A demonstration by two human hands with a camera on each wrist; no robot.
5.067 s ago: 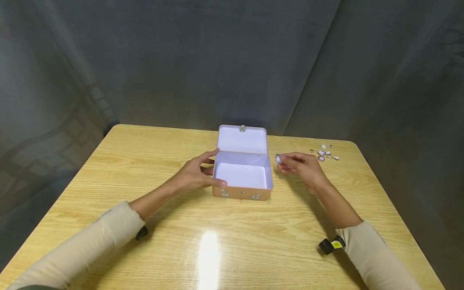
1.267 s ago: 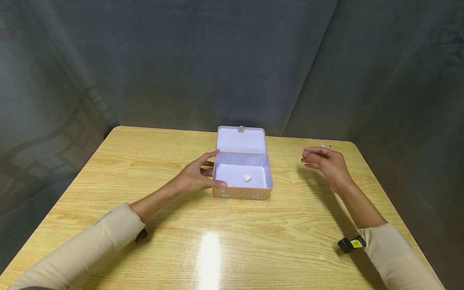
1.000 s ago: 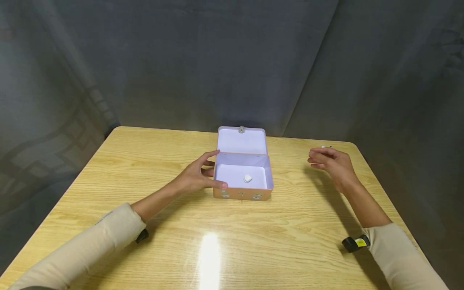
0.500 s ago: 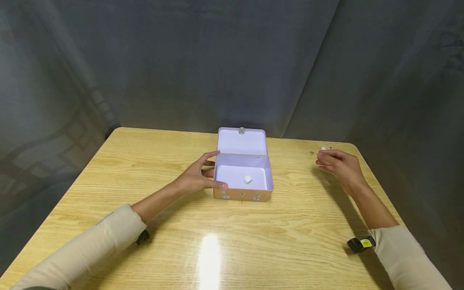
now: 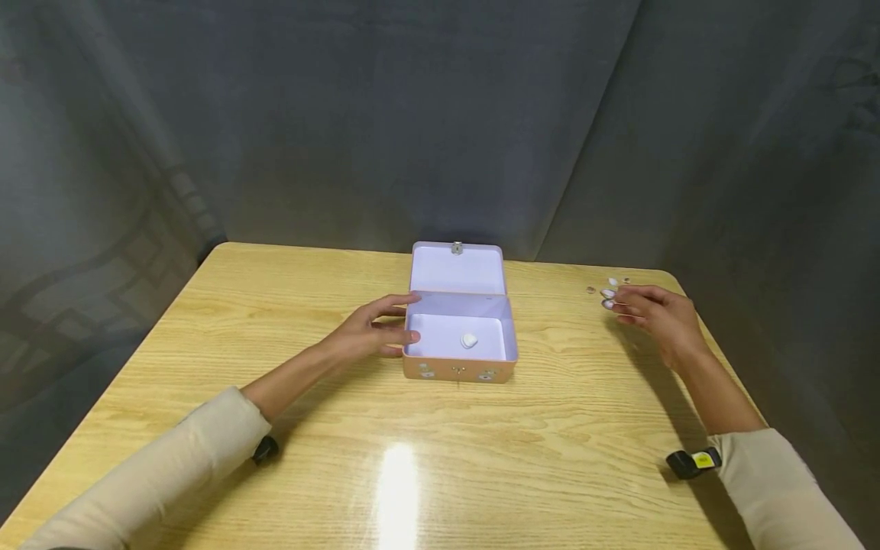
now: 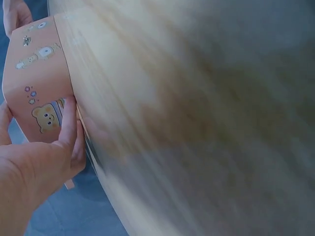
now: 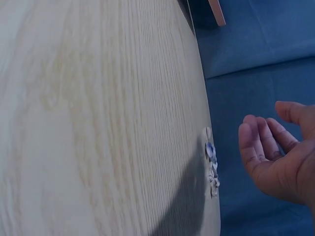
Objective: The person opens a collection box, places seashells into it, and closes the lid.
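Observation:
An orange tin box (image 5: 459, 370) with a lavender inside stands open at the middle of the table, its lid tilted back. One white shell (image 5: 469, 340) lies on its floor. My left hand (image 5: 385, 330) rests against the box's left side with relaxed fingers; the left wrist view shows my fingers (image 6: 66, 135) touching the bear-printed box (image 6: 37, 78). My right hand (image 5: 635, 304) hovers at the far right with loose fingers, holding nothing, just beside a small heap of shells (image 5: 608, 293). In the right wrist view the right hand (image 7: 266, 147) stands apart from the shells (image 7: 211, 164).
The wooden table (image 5: 440, 458) has a rounded far-right corner close to the shells. A dark grey curtain (image 5: 440, 114) hangs behind the table. Black wrist straps (image 5: 690, 462) sit on both forearms.
My right hand dropped its shell into the box, then moved right and back to the shell heap. My left thumb slid off the box's front corner.

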